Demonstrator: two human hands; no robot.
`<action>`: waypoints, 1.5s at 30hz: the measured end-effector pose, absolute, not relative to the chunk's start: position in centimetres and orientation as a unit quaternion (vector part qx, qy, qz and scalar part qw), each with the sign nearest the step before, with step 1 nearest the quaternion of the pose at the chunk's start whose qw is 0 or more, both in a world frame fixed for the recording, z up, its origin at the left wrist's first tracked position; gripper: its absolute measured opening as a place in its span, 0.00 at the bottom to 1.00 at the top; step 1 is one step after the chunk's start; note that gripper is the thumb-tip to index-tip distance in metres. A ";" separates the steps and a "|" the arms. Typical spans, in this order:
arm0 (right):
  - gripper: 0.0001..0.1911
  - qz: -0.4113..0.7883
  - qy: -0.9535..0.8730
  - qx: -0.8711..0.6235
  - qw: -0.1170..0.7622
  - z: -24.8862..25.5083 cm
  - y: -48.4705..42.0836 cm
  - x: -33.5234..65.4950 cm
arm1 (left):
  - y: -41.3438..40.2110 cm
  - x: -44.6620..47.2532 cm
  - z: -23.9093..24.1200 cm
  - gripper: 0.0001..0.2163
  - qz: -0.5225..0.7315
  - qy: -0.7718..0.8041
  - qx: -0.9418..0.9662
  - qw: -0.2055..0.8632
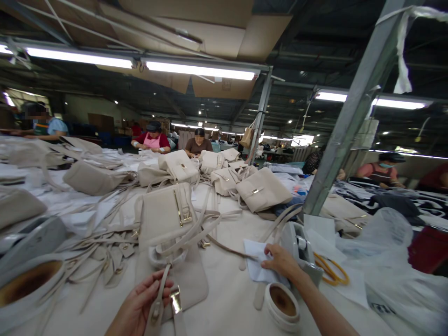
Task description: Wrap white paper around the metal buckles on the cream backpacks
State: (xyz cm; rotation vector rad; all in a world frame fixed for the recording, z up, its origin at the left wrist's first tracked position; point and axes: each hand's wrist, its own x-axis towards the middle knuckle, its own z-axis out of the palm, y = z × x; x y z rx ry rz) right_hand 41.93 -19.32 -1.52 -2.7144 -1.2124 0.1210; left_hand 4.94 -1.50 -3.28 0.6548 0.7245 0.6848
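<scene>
In the lower left, my left hand [147, 298] grips a narrow beige bag strap [161, 291] between thumb and fingers. The strap runs up to a beige bag [164, 210] with gold hardware, lying on the table. Beneath the strap are a beige flap [192, 280] and a gold metal buckle [176, 299]. To the right, my right hand [282, 261] has its fingers curled onto a folded white sheet [255, 270]; whether paper or cloth, I cannot tell. A round white tub [284, 308] with brown contents stands just below that hand.
More beige bags [264, 189] are piled across the table, with loose straps [115, 256] at left. A grey tape dispenser [293, 242] stands by a metal post [345, 121]. Yellow-handled scissors [331, 270] and clear plastic [395, 261] lie right. Several people work beyond.
</scene>
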 end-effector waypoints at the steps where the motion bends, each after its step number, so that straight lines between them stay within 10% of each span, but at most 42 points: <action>1: 0.13 0.038 -0.407 -0.909 0.085 -1.5 -19.3 42.0 | -1.5 4.9 -3.3 0.17 0.321 0.338 0.307 0.830; 45: 0.14 -0.132 -0.428 -0.888 0.105 -0.1 -19.5 44.2 | -1.7 4.8 -3.6 0.20 0.329 0.335 0.309 0.827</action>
